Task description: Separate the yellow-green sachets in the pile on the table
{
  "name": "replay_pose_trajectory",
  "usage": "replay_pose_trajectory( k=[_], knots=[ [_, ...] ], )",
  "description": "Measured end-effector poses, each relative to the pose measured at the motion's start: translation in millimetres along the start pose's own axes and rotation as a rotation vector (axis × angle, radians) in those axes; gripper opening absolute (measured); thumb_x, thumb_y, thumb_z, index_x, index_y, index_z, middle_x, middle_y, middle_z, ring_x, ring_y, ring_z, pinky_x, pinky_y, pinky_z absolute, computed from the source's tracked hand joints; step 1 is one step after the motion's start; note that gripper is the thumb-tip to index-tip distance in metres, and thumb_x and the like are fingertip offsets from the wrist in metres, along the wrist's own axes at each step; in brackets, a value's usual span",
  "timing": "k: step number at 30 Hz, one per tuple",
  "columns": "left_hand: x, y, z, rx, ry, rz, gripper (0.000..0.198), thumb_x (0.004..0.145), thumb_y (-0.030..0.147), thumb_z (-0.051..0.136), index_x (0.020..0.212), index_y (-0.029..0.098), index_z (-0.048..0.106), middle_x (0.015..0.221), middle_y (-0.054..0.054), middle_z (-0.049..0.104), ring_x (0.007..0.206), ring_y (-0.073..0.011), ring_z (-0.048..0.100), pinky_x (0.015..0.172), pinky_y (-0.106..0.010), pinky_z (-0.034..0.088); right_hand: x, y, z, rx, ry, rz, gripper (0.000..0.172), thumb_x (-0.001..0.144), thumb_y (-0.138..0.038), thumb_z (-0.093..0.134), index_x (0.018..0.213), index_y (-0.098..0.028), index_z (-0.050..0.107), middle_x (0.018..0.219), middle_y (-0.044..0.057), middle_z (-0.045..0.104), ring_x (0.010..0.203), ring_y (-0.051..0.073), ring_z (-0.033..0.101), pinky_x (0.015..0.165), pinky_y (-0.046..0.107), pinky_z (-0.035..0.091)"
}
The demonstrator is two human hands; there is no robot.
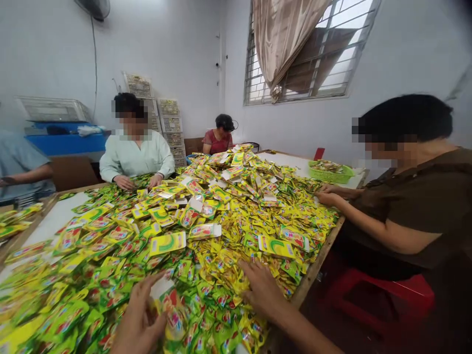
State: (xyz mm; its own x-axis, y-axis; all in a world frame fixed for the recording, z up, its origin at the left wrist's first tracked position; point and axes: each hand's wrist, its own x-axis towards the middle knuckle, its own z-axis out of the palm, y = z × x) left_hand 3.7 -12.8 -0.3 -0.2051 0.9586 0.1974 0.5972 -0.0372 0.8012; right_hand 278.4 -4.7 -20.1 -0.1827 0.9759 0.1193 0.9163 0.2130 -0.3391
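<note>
Taking the view as a dial, the left hand is at 7 o'clock, its thumb and fingers around a small box that tilts with its white end flap open at the top. Whether anything is inside I cannot tell. If the thumb pressed too hard, the thin card could crease; if the box tipped over, any contents might slide out.

Green packets lie close by at 6 o'clock, right against yellow packets. With no divider between them, a quick grab could bring up the wrong colour, or two at once.

The right hand, between 5 and 6 o'clock, has its fingers loosely bent over the yellow packets; I cannot tell whether one is pinched.

At 4 o'clock the pile comes close to the table edge, so a sweeping forearm could push packets onto the floor.

Farther off, a co-worker's hands at 3 o'clock work in the same pile, beside a green basket filled past its rim; a bump might spill it. At 12 o'clock, the tall heap of boxes looks loose and could slump if disturbed lower down.
</note>
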Motion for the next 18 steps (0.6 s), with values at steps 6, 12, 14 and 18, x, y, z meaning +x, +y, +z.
replay_pose_trajectory(
  k=[6, 12, 14, 18],
  knots=[
    [-22, -14, 23.0, -0.271, 0.008, -0.194, 0.097, 0.054, 0.046, 0.067, 0.134, 0.017, 0.022, 0.097, -0.007, 0.052, 0.061, -0.0171, 0.058, 0.058, -0.033, 0.051, 21, -30, 4, 0.317, 0.142, 0.015, 0.036, 0.075, -0.017, 0.047, 0.11, -0.02, 0.053, 0.093, 0.006, 0.065, 0.085, 0.021, 0.059, 0.075, 0.03, 0.043],
    [-31, -17, 44.7, -0.034, -0.268, -0.162, 0.056, 0.061, 0.044, 0.063, 0.106, 0.012, 0.056, 0.06, 0.0, 0.063, 0.059, -0.0219, 0.059, 0.058, -0.031, 0.044, 30, -49, 31, 0.828, 0.064, 0.161, 0.025, 0.072, -0.035, 0.057, 0.088, -0.017, 0.06, 0.05, -0.005, 0.045, 0.046, 0.013, 0.048, 0.047, 0.024, 0.041],
    [-32, -18, 43.9, -0.109, -0.298, -0.166, 0.045, 0.063, 0.044, 0.062, 0.097, 0.014, 0.061, 0.07, -0.004, 0.069, 0.068, -0.0235, 0.062, 0.063, -0.032, 0.046, 30, -51, 36, 0.902, 0.068, 0.21, 0.028, 0.066, -0.039, 0.063, 0.082, -0.016, 0.06, 0.051, -0.005, 0.044, 0.046, 0.011, 0.045, 0.046, 0.023, 0.04],
    [-32, -15, 36.9, -0.59, -0.373, -0.304, 0.039, 0.057, 0.043, 0.07, 0.083, 0.016, 0.062, 0.081, -0.006, 0.073, 0.085, -0.0255, 0.064, 0.075, -0.032, 0.049, 27, -61, 36, 1.17, 0.038, 0.26, 0.036, 0.062, -0.048, 0.064, 0.078, -0.017, 0.056, 0.063, -0.002, 0.051, 0.05, 0.011, 0.047, 0.048, 0.023, 0.04]
  ],
)
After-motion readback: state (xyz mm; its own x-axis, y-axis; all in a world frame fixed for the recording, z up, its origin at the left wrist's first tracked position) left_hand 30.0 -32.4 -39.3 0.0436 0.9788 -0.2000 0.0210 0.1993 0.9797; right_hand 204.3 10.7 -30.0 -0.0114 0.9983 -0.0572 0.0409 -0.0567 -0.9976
